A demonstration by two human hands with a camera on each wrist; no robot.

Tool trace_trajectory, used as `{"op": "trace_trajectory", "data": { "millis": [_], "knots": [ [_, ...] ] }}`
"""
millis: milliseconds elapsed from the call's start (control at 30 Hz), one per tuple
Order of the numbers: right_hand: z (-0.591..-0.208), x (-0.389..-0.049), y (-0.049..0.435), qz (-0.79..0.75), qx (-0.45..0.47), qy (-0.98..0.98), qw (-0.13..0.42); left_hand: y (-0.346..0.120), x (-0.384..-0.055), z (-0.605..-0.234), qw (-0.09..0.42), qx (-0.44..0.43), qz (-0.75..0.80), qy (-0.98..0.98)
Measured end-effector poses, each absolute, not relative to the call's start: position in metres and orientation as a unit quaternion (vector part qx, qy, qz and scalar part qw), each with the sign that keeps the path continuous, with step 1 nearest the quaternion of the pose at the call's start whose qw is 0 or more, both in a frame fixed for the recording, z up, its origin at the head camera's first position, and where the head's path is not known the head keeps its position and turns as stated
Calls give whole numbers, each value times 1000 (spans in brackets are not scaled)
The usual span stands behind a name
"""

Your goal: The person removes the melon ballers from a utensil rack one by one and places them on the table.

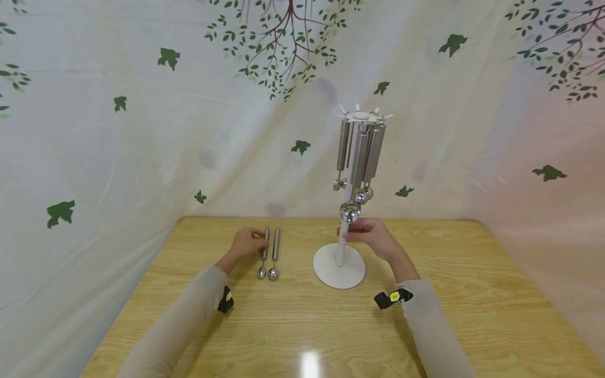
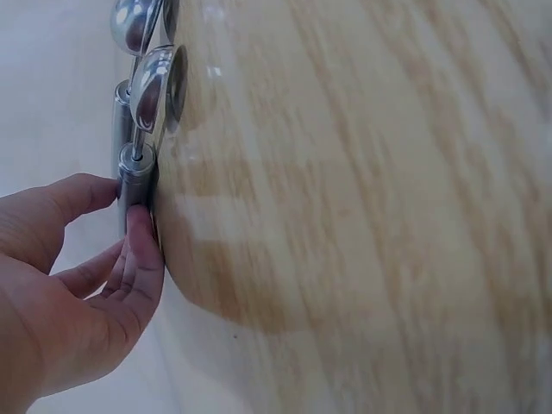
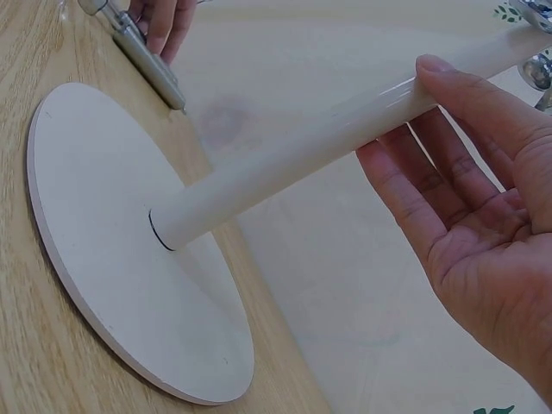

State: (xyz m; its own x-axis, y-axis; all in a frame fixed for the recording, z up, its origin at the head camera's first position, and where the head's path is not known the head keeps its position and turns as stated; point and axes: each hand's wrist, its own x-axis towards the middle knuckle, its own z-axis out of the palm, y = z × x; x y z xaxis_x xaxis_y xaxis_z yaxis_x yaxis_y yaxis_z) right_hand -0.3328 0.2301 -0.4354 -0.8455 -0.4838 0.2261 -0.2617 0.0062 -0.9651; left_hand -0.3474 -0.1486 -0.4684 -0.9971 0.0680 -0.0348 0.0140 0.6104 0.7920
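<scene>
My left hand pinches the handle of a small metal scoop with a round bowl, which lies on the table. In the left wrist view, the thumb and fingers sit on either side of that thick handle. A second metal scoop lies beside it, to the right, handle pointing to the back. My right hand grips the white pole of an upright utensil stand with thumb and fingertips, as the right wrist view also shows. Several metal utensils hang from the hooks at the stand's top.
A wooden table bears everything here. Behind it hangs a pale curtain printed with leaves and branches, close to the table's back edge. The largest hanging bowl dangles just above my right hand.
</scene>
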Motion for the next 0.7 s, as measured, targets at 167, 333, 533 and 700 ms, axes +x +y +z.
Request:
{"op": "trace_trajectory", "data": {
  "millis": [167,333,533,700],
  "knots": [
    [-435,-332,230,-653,-262,706,85,-151,-348,-470,39,35,434,899],
    [-435,-333,230,-654,-263,704,87,-152,-346,-470,47,35,453,890],
    [-435,-333,230,-655,-262,704,87,-150,-344,-469,64,35,492,868],
    [-435,-333,230,-653,-261,705,89,-151,-344,-469,68,30,506,859]
  ]
}}
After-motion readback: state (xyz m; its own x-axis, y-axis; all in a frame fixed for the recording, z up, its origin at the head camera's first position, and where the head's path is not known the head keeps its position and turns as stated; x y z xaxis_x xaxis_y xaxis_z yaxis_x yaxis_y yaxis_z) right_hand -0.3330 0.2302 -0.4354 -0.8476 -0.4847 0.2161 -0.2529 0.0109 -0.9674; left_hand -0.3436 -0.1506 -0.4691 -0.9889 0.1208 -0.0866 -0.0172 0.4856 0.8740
